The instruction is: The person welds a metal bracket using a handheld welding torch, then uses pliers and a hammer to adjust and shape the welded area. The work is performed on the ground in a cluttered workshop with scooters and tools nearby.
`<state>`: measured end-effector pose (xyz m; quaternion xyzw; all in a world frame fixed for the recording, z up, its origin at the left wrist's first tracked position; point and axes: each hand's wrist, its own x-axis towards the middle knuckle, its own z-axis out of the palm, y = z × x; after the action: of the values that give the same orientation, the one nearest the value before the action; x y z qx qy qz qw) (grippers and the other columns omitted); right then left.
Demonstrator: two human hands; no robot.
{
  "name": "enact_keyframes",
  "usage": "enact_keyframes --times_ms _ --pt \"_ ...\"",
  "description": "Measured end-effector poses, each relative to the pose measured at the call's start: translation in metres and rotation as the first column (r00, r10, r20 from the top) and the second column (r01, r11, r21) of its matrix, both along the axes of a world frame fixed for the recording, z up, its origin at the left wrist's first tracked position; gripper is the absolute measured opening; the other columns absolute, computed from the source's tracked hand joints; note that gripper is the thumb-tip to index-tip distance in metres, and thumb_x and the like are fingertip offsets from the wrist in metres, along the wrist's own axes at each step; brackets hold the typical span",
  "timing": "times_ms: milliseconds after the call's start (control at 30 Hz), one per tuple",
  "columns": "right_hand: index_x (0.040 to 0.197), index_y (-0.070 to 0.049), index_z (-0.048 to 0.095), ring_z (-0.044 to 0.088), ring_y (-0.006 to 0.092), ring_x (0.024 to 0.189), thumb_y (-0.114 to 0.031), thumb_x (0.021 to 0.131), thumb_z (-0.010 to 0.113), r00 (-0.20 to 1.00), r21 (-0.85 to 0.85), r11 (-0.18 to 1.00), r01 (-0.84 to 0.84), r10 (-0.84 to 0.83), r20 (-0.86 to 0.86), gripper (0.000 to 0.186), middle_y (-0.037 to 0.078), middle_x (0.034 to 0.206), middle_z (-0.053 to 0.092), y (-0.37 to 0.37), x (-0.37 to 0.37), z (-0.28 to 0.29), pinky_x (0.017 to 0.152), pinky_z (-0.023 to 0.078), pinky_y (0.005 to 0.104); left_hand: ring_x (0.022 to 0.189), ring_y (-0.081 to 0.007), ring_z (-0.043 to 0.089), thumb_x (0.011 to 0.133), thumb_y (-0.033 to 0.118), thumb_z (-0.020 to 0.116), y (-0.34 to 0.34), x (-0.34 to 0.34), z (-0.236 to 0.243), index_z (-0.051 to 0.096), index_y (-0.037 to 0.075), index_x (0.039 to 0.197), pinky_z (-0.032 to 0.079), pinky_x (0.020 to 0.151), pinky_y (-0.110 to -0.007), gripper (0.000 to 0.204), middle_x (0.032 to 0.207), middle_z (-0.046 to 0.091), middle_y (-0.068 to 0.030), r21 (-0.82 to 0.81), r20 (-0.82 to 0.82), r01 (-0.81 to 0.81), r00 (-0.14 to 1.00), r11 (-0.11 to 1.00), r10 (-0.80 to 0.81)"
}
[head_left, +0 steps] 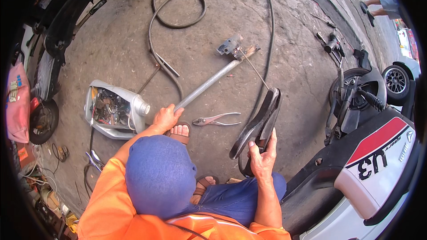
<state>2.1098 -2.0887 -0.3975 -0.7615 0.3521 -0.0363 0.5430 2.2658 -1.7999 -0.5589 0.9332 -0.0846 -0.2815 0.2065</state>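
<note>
My left hand is closed around the near end of a grey metal tube that slants up and away to the right. At the tube's far end sits a rusty metal plate bracket. My right hand grips a black welding electrode holder, whose lever spreads to the left. A thin welding rod runs from the holder's jaw to the bracket; whether its tip touches is too small to tell. Between my hands, slip-joint pliers lie on the ground beside my sandalled foot.
A silver housing with wiring inside stands at left. Cables cross the concrete ahead. Right are a white-and-red scooter body, a scooter wheel and tools. A pink bag is far left; a bystander's legs show far right.
</note>
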Motion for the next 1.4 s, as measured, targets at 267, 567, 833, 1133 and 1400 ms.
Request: enact_keyframes --times_ms 267,567,833,1133,1400 --pt "0.146 -0.004 0.031 0.061 0.0203 0.104 -0.004 0.084 0.066 0.998 0.096 0.994 0.056 -0.052 -0.042 0.072 0.013 0.119 0.062 0.003 0.004 0.01 0.093 0.046 0.0326 0.08 -0.0484 0.064 0.091 0.056 0.052 0.001 0.001 -0.001 0.059 0.004 0.09 0.051 0.067 -0.055 0.053 0.079 0.065 -0.0286 -0.009 -0.022 -0.021 1.0 1.0 0.021" --pt "0.148 -0.006 0.027 0.054 0.0117 0.064 -0.001 0.084 0.062 0.999 -0.046 0.999 0.017 -0.015 0.036 0.073 0.005 0.085 0.057 -0.004 -0.001 -0.007 0.056 0.045 0.0256 0.079 -0.0478 0.064 0.09 0.051 0.056 0.0 0.0 -0.002 0.059 0.003 0.092 0.051 0.068 -0.056 0.048 0.079 0.066 -0.0275 0.032 -0.013 -0.009 1.0 0.999 0.01" --pt "0.148 -0.006 0.026 0.053 0.0103 0.058 0.001 0.084 0.061 0.999 -0.079 0.996 -0.034 0.037 0.038 0.074 0.003 0.08 0.056 -0.007 -0.004 -0.011 0.051 0.045 0.0247 0.078 -0.0479 0.064 0.091 0.051 0.055 0.0 0.001 0.002 0.059 0.004 0.092 0.052 0.067 -0.055 0.047 0.079 0.066 -0.0277 0.03 -0.027 -0.008 1.0 1.0 0.008" --pt "0.146 -0.005 0.032 0.062 0.0196 0.102 -0.005 0.084 0.067 0.998 0.068 0.996 0.058 -0.057 -0.015 0.072 0.013 0.116 0.063 0.001 0.004 0.006 0.091 0.047 0.0309 0.079 -0.048 0.064 0.092 0.053 0.053 0.001 0.0 -0.001 0.059 0.003 0.092 0.052 0.067 -0.055 0.049 0.079 0.065 -0.0282 0.023 -0.028 0.003 1.0 1.0 -0.002" --pt "0.147 -0.005 0.03 0.058 0.0164 0.09 -0.003 0.084 0.065 1.0 0.016 1.0 0.019 -0.019 0.002 0.072 0.01 0.106 0.06 0.0 0.004 0.001 0.079 0.046 0.029 0.08 -0.048 0.064 0.092 0.053 0.053 0.0 0.001 0.0 0.059 0.003 0.092 0.052 0.067 -0.055 0.05 0.079 0.065 -0.0281 0.015 -0.023 0.001 1.0 1.0 0.0"
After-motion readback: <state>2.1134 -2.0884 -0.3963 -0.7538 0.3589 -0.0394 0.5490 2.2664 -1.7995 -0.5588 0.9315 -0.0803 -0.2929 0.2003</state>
